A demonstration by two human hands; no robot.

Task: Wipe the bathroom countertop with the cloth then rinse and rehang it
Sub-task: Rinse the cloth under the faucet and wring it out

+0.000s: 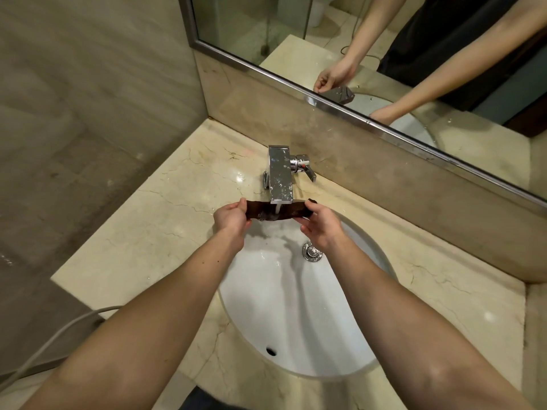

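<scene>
A dark brown cloth (291, 211) is stretched flat under the chrome faucet (279, 176), and a stream of water runs onto its middle. My left hand (232, 217) pinches the cloth's left end. My right hand (321, 224) pinches its right end. Both hands hover over the back of the white sink (296, 315), set into the beige marble countertop (165, 220). Water flows down the basin toward the drain (310, 252).
A mirror (384, 54) with a metal frame runs along the back wall and reflects my arms. The faucet's lever handle (306, 170) points right. A grey hose (53, 341) hangs off the counter's left edge. A tiled wall stands at left.
</scene>
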